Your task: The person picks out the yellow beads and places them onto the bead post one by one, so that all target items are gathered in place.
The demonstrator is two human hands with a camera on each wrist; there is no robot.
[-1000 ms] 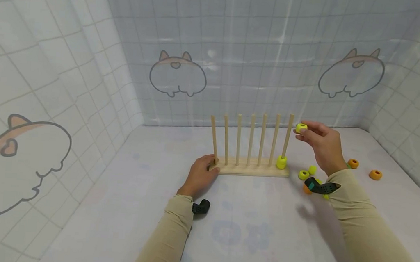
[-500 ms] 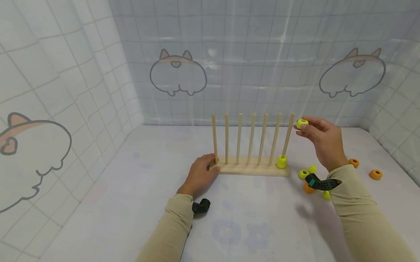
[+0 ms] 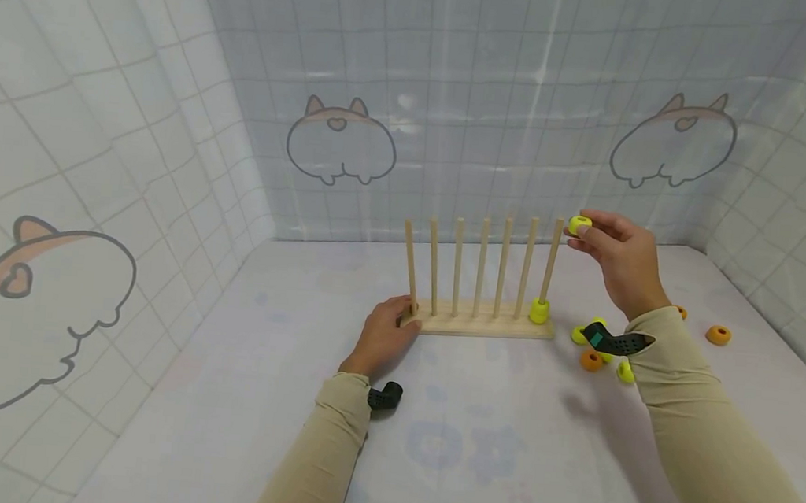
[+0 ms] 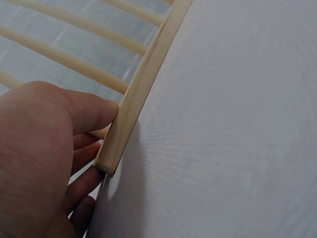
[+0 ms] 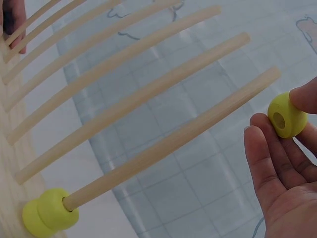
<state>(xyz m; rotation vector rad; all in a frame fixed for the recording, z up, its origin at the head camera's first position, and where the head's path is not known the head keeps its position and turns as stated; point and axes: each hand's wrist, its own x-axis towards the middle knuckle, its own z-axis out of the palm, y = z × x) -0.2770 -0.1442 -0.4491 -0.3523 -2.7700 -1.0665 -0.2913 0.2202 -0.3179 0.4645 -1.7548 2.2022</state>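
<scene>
A wooden peg rack [image 3: 477, 320] with several upright dowels stands on the table. My left hand [image 3: 384, 335] grips the left end of its base, the thumb [image 4: 101, 114] on the front edge and the fingers behind. My right hand [image 3: 622, 261] pinches a yellow bead [image 3: 579, 225] between thumb and fingers beside the top of the rightmost dowel [image 3: 551, 259]. In the right wrist view the hole of the held bead [image 5: 288, 116] shows, close to the dowel's tip and off it. Yellow beads [image 5: 49, 212] are stacked at the foot of that dowel.
Loose yellow beads [image 3: 625, 372] and an orange bead [image 3: 591, 360] lie right of the rack, partly under my right wrist. Another orange bead [image 3: 718, 335] sits farther right. Tiled-pattern sheeting [image 3: 492, 116] rises behind and at both sides.
My right hand has risen slightly with the yellow bead, from below the top of the rightmost dowel to about level with it. My left hand keeps its grip on the rack.
</scene>
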